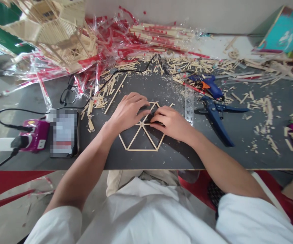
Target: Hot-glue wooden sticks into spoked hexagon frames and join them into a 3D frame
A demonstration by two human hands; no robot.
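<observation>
A hexagonal frame of thin wooden sticks lies flat on the dark tabletop, its spokes meeting at a centre joint. My left hand covers its upper left side, with bent fingers and thumb on either side of an upper spoke near the centre. From the right, my right hand closes thumb and fingers on the right-hand spoke beside the joint. The exact fingertip contact is partly hidden. A clear ruler and blue-handled cutters lie right of my right hand, below a blue glue gun.
Left of the frame are a phone, a purple power adapter with cables, and glasses. Cut stick pieces litter the table's back. Behind them stand red-and-clear wrappers and a large wooden stick model.
</observation>
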